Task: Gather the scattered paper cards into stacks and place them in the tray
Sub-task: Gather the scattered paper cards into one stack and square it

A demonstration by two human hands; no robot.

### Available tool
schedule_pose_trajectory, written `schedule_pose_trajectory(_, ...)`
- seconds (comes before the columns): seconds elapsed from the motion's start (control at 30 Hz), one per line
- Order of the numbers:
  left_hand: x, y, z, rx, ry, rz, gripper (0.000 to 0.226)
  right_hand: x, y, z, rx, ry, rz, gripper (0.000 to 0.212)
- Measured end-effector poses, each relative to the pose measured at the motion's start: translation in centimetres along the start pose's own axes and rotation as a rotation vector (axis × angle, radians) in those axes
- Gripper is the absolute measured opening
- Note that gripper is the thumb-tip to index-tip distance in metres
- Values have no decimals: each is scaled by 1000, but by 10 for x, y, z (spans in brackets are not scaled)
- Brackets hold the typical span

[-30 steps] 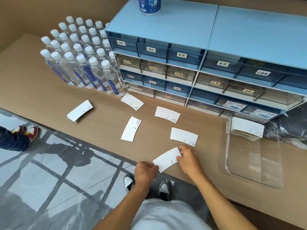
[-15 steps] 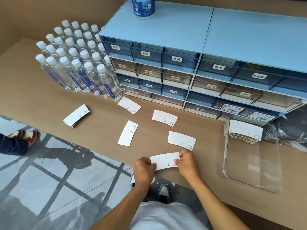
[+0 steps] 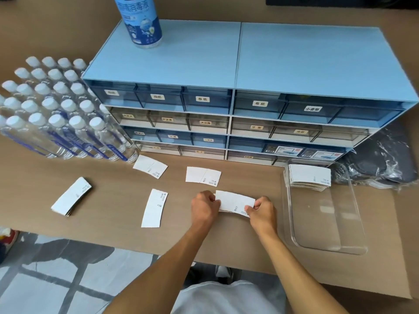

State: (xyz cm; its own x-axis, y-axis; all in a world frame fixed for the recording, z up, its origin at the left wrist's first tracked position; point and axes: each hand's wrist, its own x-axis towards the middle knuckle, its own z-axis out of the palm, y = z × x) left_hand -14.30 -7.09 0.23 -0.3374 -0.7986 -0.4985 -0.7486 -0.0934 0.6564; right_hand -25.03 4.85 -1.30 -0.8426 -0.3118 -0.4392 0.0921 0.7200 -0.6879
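My left hand [image 3: 204, 207] and my right hand [image 3: 263, 211] pinch the two ends of a white paper card [image 3: 234, 201] just above the table; a second card edge shows under it. Three single cards lie loose: a far-left card [image 3: 150, 166], a far-middle card [image 3: 203, 175] and an upright card [image 3: 154, 208] left of my hands. A small stack of cards [image 3: 71, 197] lies farther left. The clear plastic tray [image 3: 328, 248] stands at the right, with a thicker stack of cards [image 3: 309, 177] in its far end.
A block of water bottles [image 3: 56, 114] fills the table's back left. A blue drawer cabinet [image 3: 238, 109] runs along the back, with a white-and-blue canister [image 3: 141, 21] on top. A dark plastic-wrapped bundle [image 3: 383, 164] lies behind the tray. The table's front edge is near my body.
Both hands carried the held card away from the table's front edge, up and right, onto the spot where another loose card lay; that card no longer lies apart. The camera moved closer.
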Motion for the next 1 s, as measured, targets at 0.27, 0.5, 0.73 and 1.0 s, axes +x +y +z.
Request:
schedule_pose_trajectory(0.27,30,14,-4,138,-47,-5,9,5,-7,14,-19,48,39,16)
schedule_pose_trajectory(0.5,33,12,-1,221,-34,26,14,4,-4,24,-94,78,80,13)
schedule_pose_trajectory(0.73,29,5,-3,118,-32,-51,11,4,-7,24,-107,94,80,12)
schedule_pose_trajectory(1.0,37,0,-15,-217,95,-161,20,-1,-25,39,108,38,130,17)
